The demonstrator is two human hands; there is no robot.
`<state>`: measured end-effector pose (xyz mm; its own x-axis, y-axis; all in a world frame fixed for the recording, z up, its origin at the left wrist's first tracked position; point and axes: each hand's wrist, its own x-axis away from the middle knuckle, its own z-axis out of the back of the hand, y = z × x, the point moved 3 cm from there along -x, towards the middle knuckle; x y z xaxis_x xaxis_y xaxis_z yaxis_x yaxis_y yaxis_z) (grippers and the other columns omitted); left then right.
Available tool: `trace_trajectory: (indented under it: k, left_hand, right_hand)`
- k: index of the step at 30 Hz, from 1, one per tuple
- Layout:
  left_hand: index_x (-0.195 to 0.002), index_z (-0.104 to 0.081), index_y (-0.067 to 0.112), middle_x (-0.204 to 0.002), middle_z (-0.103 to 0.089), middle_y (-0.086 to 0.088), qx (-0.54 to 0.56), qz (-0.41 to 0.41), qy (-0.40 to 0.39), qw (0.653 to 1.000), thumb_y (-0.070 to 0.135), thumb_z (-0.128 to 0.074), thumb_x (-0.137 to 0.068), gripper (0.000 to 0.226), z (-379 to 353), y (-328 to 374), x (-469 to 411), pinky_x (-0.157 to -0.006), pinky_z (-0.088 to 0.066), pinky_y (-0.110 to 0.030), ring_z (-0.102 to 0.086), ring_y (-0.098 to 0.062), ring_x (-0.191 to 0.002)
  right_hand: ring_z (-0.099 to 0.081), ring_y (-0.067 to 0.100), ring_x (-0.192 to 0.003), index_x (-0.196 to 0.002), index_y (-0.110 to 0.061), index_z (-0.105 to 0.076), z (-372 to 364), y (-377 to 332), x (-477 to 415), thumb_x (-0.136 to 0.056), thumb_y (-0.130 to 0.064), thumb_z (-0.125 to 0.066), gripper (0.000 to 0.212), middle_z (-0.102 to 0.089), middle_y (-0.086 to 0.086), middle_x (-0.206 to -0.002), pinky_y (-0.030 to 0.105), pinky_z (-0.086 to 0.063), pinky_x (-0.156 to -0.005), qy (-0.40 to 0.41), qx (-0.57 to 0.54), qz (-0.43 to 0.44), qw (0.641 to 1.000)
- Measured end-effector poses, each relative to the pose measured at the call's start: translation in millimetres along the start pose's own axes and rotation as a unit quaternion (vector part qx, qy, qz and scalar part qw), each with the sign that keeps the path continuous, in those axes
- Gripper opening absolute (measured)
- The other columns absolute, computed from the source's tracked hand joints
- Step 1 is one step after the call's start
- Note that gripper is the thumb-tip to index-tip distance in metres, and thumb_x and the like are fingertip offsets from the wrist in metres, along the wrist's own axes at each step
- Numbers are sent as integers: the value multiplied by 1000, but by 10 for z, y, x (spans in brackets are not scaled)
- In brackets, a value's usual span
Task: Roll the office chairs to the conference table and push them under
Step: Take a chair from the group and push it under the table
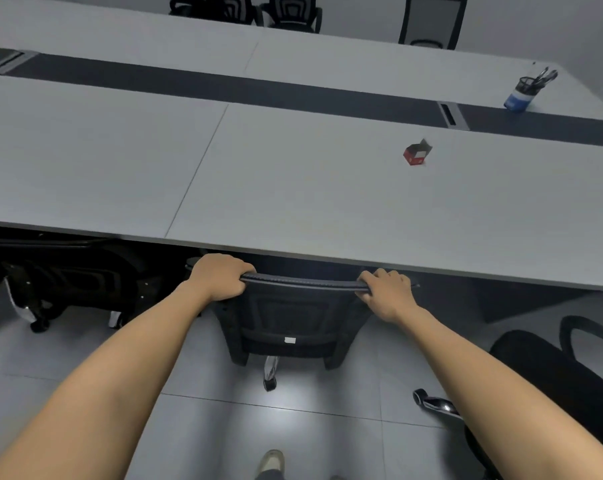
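Observation:
A black mesh office chair [289, 317] stands in front of me with its seat tucked under the near edge of the long grey conference table [293, 188]. My left hand [220, 277] grips the left end of the backrest's top rail. My right hand [386, 292] grips the right end of the same rail. The chair's backrest sits just short of the table edge, and one chrome leg with a caster [269, 374] shows on the tiled floor below it.
Another black chair [75, 278] is tucked under the table at the left. A third chair [553, 368] stands loose on the floor at my right, its caster [421, 396] near my right forearm. On the table lie a small red box [416, 154] and a pen cup [525, 91]. More chairs [293, 13] line the far side.

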<state>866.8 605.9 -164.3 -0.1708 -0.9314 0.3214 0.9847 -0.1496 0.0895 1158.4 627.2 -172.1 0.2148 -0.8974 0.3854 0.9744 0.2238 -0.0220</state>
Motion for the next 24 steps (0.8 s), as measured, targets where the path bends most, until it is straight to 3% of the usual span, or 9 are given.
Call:
trace_trajectory:
  k: [3, 5, 7, 9, 15, 18, 24]
  left_hand:
    - [-117, -60, 35, -106, -70, 6, 4, -16, -3, 1000, 28, -50, -83, 36, 2, -46, -1, -69, -40, -28, -62, -19, -99]
    - [-131, -51, 36, -122, -65, 5, 8, -31, -18, 999, 37, -53, -86, 45, 20, -63, -5, -84, -46, -32, -58, -19, -113]
    - [-144, -34, 35, -139, -53, 3, 8, -52, -43, 998, 48, -56, -86, 63, 60, -70, 10, -102, -41, -36, -48, -20, -128]
    - [-148, -23, 32, -149, -42, 2, 0, -85, -48, 995, 54, -55, -86, 74, 115, -22, 30, -111, -32, -37, -39, -21, -136]
    - [-149, -19, 31, -155, -31, 2, -8, -153, -52, 987, 56, -49, -84, 76, 313, 538, 61, -116, -20, -38, -29, -20, -141]
    - [-149, -22, 32, -156, -29, 2, 10, -198, -40, 979, 56, -39, -70, 85, 474, 1015, 89, -116, -21, -38, -27, -20, -142]
    - [-148, -26, 28, -154, -32, 2, 14, -281, 7, 960, 56, -36, -68, 86, 633, 1909, 238, -113, -25, -38, -29, -21, -141]
  right_hand:
    - [-36, 33, -131, -139, -23, -35, 0, -37, 52, -92, -44, -46, 53, -41, 12, -142, 44, -25, -110, -5, -13, -3, 1000]
    - [-19, 32, -143, -147, -24, -20, 20, -34, 144, -90, -45, -50, 68, -25, 13, -153, 45, -15, -117, -6, -20, 5, 1000]
    - [-4, 29, -147, -150, -26, -8, 44, 36, 302, -89, -45, -52, 78, -11, 12, -158, 46, -8, -119, 9, -18, 8, 1000]
    - [0, 27, -148, -150, -26, -4, 67, 228, 537, -89, -46, -53, 81, -6, 11, -159, 46, -6, -120, 37, -22, -19, 999]
    - [-2, 27, -148, -150, -27, -7, 129, 1044, 1396, -89, -46, -53, 78, -9, 11, -159, 46, -10, -119, 64, -27, -164, 984]
    - [-5, 27, -148, -150, -28, -11, 154, 1399, 1874, -90, -44, -53, 75, -13, 10, -159, 46, -12, -119, 84, -21, -208, 974]
    - [-4, 25, -148, -149, -30, -11, 96, 2047, 2867, -91, -44, -50, 71, -13, 7, -159, 45, -11, -119, 108, 0, -290, 951]
